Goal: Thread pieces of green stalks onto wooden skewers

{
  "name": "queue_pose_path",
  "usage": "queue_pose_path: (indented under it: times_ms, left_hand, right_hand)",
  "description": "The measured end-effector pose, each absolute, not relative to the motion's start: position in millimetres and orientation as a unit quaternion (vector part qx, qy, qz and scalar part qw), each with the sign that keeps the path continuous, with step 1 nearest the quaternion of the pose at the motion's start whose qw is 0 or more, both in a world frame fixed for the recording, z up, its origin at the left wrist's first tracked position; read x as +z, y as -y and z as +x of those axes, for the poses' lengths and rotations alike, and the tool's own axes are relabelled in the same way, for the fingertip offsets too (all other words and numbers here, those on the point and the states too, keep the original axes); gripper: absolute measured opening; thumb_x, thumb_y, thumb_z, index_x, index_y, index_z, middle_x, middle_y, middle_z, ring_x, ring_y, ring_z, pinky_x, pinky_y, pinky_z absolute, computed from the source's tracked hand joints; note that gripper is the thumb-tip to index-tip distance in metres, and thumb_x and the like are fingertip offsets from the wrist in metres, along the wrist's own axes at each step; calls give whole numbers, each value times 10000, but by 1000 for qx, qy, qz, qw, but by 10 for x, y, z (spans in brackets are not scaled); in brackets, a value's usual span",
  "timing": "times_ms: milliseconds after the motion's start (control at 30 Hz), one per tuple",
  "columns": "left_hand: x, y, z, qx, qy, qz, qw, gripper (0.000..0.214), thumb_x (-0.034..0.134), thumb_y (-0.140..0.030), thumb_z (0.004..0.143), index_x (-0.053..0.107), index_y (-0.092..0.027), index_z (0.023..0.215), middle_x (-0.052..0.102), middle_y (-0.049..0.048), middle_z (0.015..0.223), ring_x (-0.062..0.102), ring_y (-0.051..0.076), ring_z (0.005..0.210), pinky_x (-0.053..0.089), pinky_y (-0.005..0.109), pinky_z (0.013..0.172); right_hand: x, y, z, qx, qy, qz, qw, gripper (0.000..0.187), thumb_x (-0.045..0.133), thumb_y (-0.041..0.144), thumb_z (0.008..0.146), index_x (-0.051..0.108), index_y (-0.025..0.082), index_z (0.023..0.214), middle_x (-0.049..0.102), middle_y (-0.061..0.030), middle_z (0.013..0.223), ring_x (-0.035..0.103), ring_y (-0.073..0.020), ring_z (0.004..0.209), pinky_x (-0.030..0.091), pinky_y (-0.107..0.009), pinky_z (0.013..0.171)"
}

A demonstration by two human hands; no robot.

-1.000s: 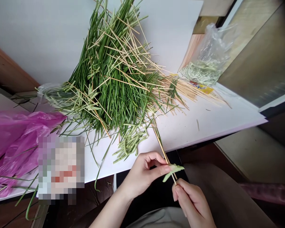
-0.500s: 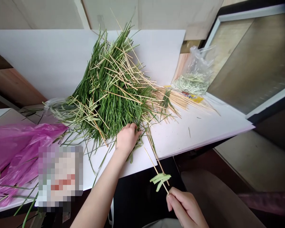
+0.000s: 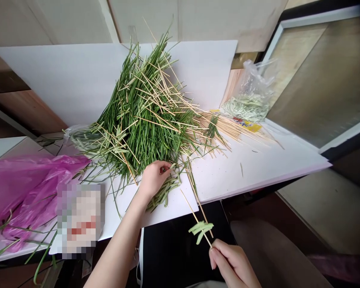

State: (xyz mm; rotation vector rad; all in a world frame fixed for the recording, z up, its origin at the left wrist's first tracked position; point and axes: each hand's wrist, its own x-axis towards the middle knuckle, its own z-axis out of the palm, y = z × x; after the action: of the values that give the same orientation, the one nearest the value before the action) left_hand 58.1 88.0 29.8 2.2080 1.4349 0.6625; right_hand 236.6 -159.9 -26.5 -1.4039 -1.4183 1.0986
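My right hand [image 3: 232, 260] pinches the lower end of a thin wooden skewer [image 3: 189, 206] in front of the table edge. Several short pale green vegetable strips [image 3: 201, 229] are threaded across that skewer near my fingers. Over the table, my left hand [image 3: 155, 178] has its thumb and fingers pinched together, with a pale green strip at their tips. Below and beside it lies a small heap of cut green strips [image 3: 165, 191]. A large pile of long chives [image 3: 150, 136] rises behind, with loaded skewers [image 3: 165, 90] lying on top.
Bare skewers [image 3: 231, 126] fan out right of the chives. A clear bag of pale green shreds [image 3: 247, 106] stands at the back right. On the left are a pink plastic bag [image 3: 33, 188] and a blurred-out package [image 3: 81, 224]. Another skewer [image 3: 199, 196] juts past the table's front edge.
My left hand has drawn back slightly left and down from the chives, uncovering more of the cut strips. My right hand and its skewer have barely moved. The view has shifted a little.
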Motion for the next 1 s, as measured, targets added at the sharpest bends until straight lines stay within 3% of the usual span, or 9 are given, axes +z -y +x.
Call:
queue_pose_path:
  times_ms: [333, 600, 833, 1000]
  left_hand:
    - [321, -671, 341, 336, -517, 733, 288, 273, 677, -491, 899, 732, -224, 891, 781, 29, 905, 621, 186, 676, 467, 307, 687]
    - [383, -733, 338, 419, -530, 703, 222, 186, 725, -401, 890, 744, -219, 858, 784, 38, 915, 667, 206, 823, 466, 312, 781]
    - [344, -444, 281, 421, -413, 592, 549, 312, 854, -485, 797, 786, -181, 815, 692, 20, 757, 597, 149, 721, 480, 264, 711]
    - [157, -215, 218, 427, -426, 471, 644, 349, 945, -496, 684, 826, -184, 786, 709, 18, 716, 572, 110, 666, 478, 229, 695]
  right_hand:
    - [-316, 1573, 2339, 437, 563, -576, 400, 508, 355, 525, 1112, 418, 233, 702, 427, 48, 626, 410, -144, 570, 311, -257, 568]
    - [-267, 1556, 2291, 415, 567, -589, 400, 542, 339, 567, 1109, 422, 234, 690, 476, 41, 616, 468, -149, 565, 353, -247, 565]
    - [-275, 1588, 2295, 373, 569, -616, 397, 541, 340, 545, 1120, 485, 232, 702, 570, 23, 648, 574, -156, 605, 428, -233, 620]
    - [-256, 1601, 2283, 378, 591, -602, 381, 510, 333, 505, 1124, 460, 236, 710, 547, 25, 640, 554, -154, 585, 414, -234, 598]
